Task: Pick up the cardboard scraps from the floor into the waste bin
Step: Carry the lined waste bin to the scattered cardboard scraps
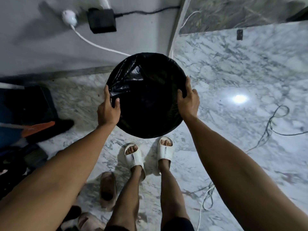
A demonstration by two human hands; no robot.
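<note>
Marble flooring [233, 72], white with grey veining, is shown from above, bounded along its far edge by a pale wall [41, 47] carrying a black adapter [101, 20] and a white cable [93, 43]. At the foot of that wall the waste bin [146, 95] is seen, round and lined with a black plastic bag whose folds are visible at the far left of the rim. The left hand [109, 109] is clamped on the near-left rim, thumb inside and fingers [106, 92] wrapped over the outside. The right hand [189, 100] is closed on the right rim in the same manner. Two feet in white slides [165, 151] are planted just behind the bin; a spare slipper [108, 189] lies at the near-left, and loose wires [273, 124] trail across the floor to the right.

No cardboard scraps can be made out on the visible floor, and the bin's interior is too dark for its contents to be judged. The step in hand is taken to be the positioning of the bin, whether lifted or set down cannot be told. The next move is expected to require that the bin be placed near the scraps, both hands freed, and the pieces located.
</note>
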